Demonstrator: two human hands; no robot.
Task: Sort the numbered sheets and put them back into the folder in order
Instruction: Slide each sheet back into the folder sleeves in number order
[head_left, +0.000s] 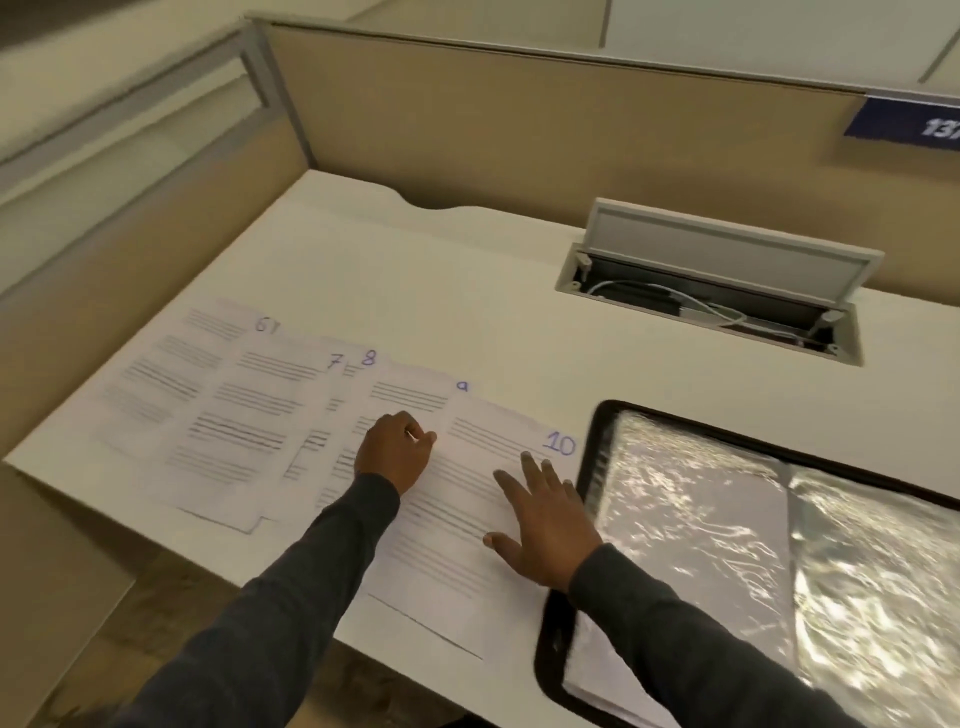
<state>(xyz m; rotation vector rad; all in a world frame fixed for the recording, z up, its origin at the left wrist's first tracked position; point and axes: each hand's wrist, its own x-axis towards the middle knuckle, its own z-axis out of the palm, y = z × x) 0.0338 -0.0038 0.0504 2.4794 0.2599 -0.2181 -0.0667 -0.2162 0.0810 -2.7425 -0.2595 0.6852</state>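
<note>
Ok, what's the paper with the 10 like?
The sheet is white paper with grey printed lines and a blue handwritten 10 in its top right corner. It lies flat on the desk beside the folder. The right hand rests flat on it; the left hand is at its left edge.

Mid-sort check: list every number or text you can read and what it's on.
"6", with a stray stroke: leftmost sheet
"7": second sheet
"8": third sheet
"9": fourth sheet
"10": rightmost sheet
"13", cut off by the frame: blue sign
Printed lines on the sheets: too blurred to read.
</note>
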